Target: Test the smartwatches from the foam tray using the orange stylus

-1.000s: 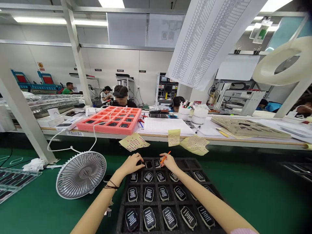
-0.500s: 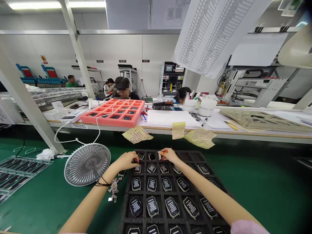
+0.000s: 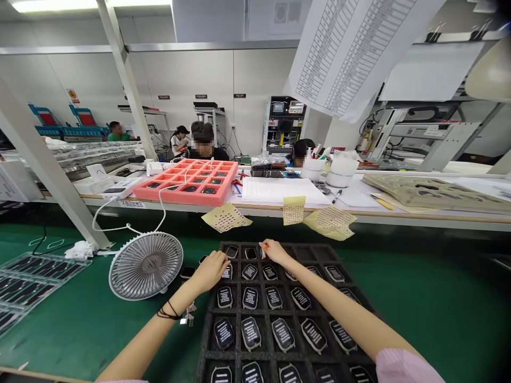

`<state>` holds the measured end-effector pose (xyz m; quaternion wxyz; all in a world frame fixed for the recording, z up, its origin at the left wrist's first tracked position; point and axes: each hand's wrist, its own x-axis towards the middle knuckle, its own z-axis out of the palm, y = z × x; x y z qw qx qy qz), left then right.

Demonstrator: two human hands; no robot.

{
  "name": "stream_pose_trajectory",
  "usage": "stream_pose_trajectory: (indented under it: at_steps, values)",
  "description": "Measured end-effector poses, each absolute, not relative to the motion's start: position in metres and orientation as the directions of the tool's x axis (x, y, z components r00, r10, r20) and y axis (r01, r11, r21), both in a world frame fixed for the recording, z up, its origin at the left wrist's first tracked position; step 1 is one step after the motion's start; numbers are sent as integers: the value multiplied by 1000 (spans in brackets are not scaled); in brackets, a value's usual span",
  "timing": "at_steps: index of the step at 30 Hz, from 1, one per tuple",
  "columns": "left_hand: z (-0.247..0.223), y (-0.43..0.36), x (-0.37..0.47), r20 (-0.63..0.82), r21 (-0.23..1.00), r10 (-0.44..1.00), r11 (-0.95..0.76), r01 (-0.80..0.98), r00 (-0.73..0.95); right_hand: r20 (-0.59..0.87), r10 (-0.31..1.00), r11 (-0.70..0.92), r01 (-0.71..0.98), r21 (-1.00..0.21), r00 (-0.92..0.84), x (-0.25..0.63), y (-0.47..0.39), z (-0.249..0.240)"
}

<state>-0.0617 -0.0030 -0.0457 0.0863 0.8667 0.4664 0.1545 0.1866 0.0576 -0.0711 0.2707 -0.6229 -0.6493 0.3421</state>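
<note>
A black foam tray (image 3: 235,313) with square compartments lies before me, holding several smartwatch bodies (image 3: 250,332), most with white text on dark screens. My left hand (image 3: 215,268) is over the tray's far left corner, its fingers bent together beside a text-lit watch (image 3: 227,272); what they hold, if anything, is hidden. My right hand (image 3: 274,251) is closed at the far row, with a thin orange tool (image 3: 266,246) between the fingers and a pale item just below the fingertips. Beside it in that row sits a watch with a dark screen (image 3: 250,254).
A grey round fan (image 3: 147,266) stands left of the tray, with dark watch bodies (image 3: 187,272) between them. Small shiny pieces (image 3: 188,315) lie under my left forearm. On the shelf ahead are a pink foam tray (image 3: 187,183) and papers (image 3: 283,190). Several people sit beyond.
My left hand has turned over, its back now facing up, and covers more of the near-corner watch. My right hand stays at the same compartment, and its orange tool shows less. The view has shifted slightly.
</note>
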Motion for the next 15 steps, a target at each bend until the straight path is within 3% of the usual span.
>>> stream_pose_trajectory:
  at_steps: [5, 10, 15]
  values:
    - [-49, -10, -76, 166, 511, 876, -470, 720, 454, 2, 998, 38, 567, -823, -64, 191, 52, -72]
    - [-46, -4, -83, 159, 635, 882, -435, 638, 443, 38, 998, 52, 427, -903, -41, 196, 45, -67]
    - [-34, 13, -73, 65, 810, 943, -241, 534, 326, -7, 999, 3, 224, -975, -46, 202, 42, -53]
